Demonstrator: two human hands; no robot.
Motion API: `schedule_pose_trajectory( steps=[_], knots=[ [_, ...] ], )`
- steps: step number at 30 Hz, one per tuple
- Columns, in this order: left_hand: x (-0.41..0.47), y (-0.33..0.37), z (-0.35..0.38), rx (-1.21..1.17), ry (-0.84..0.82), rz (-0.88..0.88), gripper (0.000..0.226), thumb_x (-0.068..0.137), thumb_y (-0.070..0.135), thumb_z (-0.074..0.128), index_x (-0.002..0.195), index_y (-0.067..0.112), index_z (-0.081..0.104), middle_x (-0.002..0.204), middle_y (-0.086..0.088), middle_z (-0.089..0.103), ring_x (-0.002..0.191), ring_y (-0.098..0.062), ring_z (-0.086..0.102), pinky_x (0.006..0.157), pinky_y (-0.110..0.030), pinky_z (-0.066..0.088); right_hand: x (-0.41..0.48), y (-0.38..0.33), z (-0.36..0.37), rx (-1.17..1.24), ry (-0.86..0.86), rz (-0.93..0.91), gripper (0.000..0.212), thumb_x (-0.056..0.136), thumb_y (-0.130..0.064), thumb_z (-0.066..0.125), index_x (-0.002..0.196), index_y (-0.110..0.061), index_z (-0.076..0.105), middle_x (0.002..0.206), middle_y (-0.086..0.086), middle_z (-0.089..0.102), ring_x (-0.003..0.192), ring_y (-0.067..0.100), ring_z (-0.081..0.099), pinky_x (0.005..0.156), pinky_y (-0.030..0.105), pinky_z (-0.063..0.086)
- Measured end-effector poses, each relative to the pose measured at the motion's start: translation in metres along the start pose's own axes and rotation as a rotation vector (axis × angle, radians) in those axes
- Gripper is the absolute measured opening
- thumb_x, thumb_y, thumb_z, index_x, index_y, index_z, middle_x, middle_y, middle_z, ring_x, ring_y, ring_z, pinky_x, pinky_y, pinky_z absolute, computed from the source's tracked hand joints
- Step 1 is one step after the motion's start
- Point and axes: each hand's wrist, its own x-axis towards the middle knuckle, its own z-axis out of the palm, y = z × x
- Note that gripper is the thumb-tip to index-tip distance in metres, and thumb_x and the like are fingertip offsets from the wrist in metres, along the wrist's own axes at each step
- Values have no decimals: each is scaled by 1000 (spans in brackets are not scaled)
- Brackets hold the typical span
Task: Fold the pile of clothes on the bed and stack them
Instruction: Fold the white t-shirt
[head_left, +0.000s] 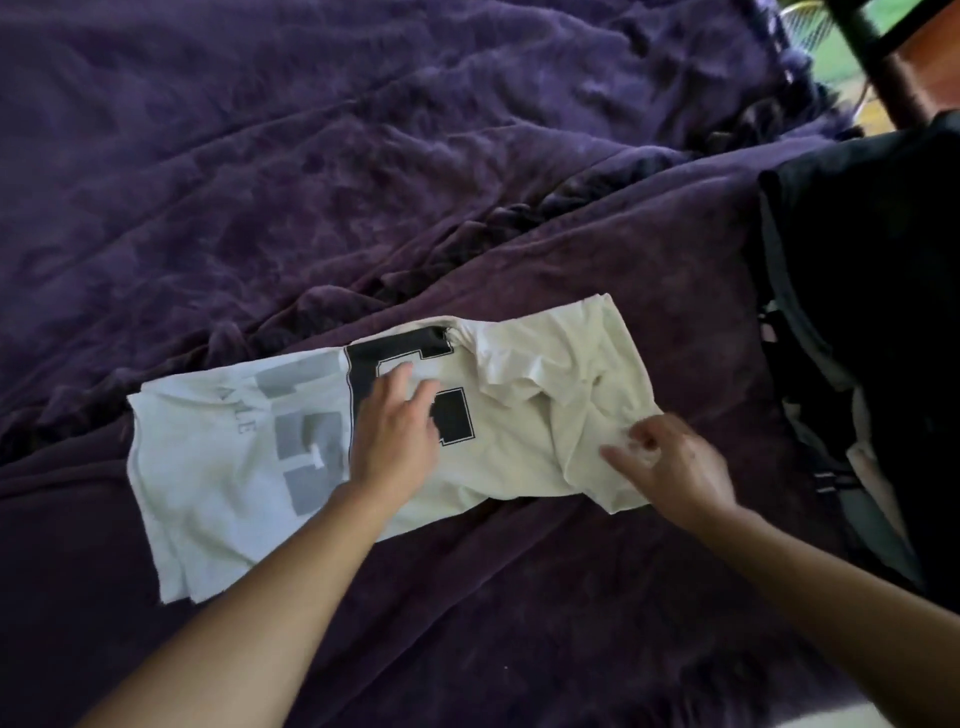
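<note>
Both bare forearms reach forward from the lower edge of the view. The left hand lies flat, palm down, fingers straight and slightly spread. The right hand is curled, its thumb and fingers pinching a fold of the shirt.

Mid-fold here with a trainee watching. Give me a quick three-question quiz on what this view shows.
1. True or false: the left hand lies flat on the cream T-shirt.
2. Multiple choice: the right hand is A) pinching the shirt's fabric, B) lying flat and open, C) clenched in the air.
3. Fill in: the dark pile of clothes lies on the person's ____ side of the shirt.

Key: 1 true; 2 A; 3 right.
</note>
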Motion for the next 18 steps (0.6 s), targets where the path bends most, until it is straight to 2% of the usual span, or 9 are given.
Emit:
schedule_pose_trajectory(
  steps=[2, 3, 5, 6, 8, 11, 14, 16, 18],
  knots=[
    [14, 27, 13, 41, -38, 162, 51, 83, 5, 55, 132, 19, 51, 150, -11, 31, 134, -32, 31, 101, -46, 38, -7, -12, 22, -235, -86, -17, 77, 68, -80, 56, 121, -24, 55, 120, -6, 57, 109, 19, 57, 84, 39, 47],
    [21, 37, 19, 75, -67, 220, 57, 85, 5, 53, 139, 23, 43, 154, -10, 24, 139, -31, 24, 105, -45, 35, -5, -17, 30, -334, -89, -41, 76, 70, -76, 57, 125, -23, 52, 126, -3, 55, 115, 22, 53, 90, 43, 44],
    [35, 46, 32, 154, -179, 261, 66, 88, 6, 49, 146, 30, 29, 159, -6, 10, 145, -29, 10, 109, -44, 26, 10, -22, 34, -374, -40, -102, 47, 79, -55, 59, 112, -21, 61, 115, 2, 61, 108, 28, 56, 89, 44, 43],
    [41, 45, 37, 192, -259, 247, 68, 89, 8, 49, 147, 32, 25, 160, -4, 6, 146, -28, 6, 110, -45, 24, 20, -19, 29, -319, -14, -99, 31, 82, -46, 59, 98, -20, 66, 103, 5, 65, 99, 31, 60, 83, 42, 43],
    [50, 41, 44, 270, -410, 206, 71, 89, 9, 50, 148, 35, 21, 160, 0, 2, 147, -26, 5, 111, -46, 22, 43, 1, 9, -182, 2, 6, 22, 85, -41, 58, 85, -21, 69, 88, 5, 70, 86, 33, 64, 71, 37, 43],
    [48, 42, 57, 315, -506, 203, 74, 90, 12, 48, 151, 35, 13, 161, 2, -5, 147, -23, 4, 114, -50, 18, 63, 37, -24, -49, -32, 208, 17, 86, -35, 57, 94, -33, 72, 90, -1, 72, 85, 26, 65, 66, 30, 42],
    [38, 47, 72, 314, -484, 200, 77, 89, 13, 49, 151, 32, 8, 160, -1, -9, 147, -25, 1, 115, -53, 17, 68, 52, -26, 173, 52, 346, 20, 88, -25, 55, 97, -25, 73, 97, 1, 73, 91, 24, 65, 77, 34, 51],
    [32, 46, 79, 324, -450, 198, 80, 89, 13, 50, 151, 32, 3, 160, -3, -12, 147, -27, -2, 115, -54, 16, 70, 49, -21, 359, 160, 387, 30, 89, -40, 56, 102, -18, 71, 98, 2, 72, 95, 23, 65, 83, 37, 52],
    [29, 43, 84, 336, -420, 208, 83, 88, 13, 50, 150, 34, 0, 160, -5, -15, 147, -28, -4, 115, -54, 13, 71, 35, -19, 530, 157, 378, 60, 82, -65, 54, 113, -17, 67, 102, -3, 69, 98, 17, 63, 88, 37, 51]
  ],
)
